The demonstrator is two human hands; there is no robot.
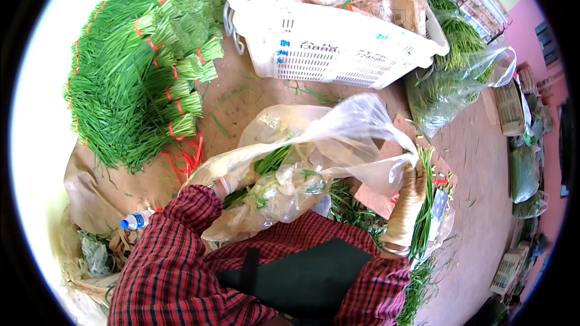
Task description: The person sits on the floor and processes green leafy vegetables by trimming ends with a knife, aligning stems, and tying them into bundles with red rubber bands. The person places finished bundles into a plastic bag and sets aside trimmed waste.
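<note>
A large clear plastic bag (pixel 312 131) lies spread before me, with green leafy stalks (pixel 274 159) showing inside. My left hand (pixel 244 177), in a pale glove, reaches into the bag's left side; its fingers are hidden by plastic, so what it grips cannot be made out. My right hand (pixel 410 194), gloved too, is at the bag's right edge, the plastic gathered at its fingertips. Right beside that hand runs a loose row of long green stalks (pixel 425 217). Crumpled plastic with bits of leaf (pixel 290 185) lies between my forearms.
Bundles of green stalks tied with red bands (pixel 136 77) are heaped at left. Behind stands a white plastic crate (pixel 326 45) bearing writing. A filled clear bag (pixel 448 86) is at upper right. Red ties (pixel 192 158) and a water bottle (pixel 136 220) lie at left.
</note>
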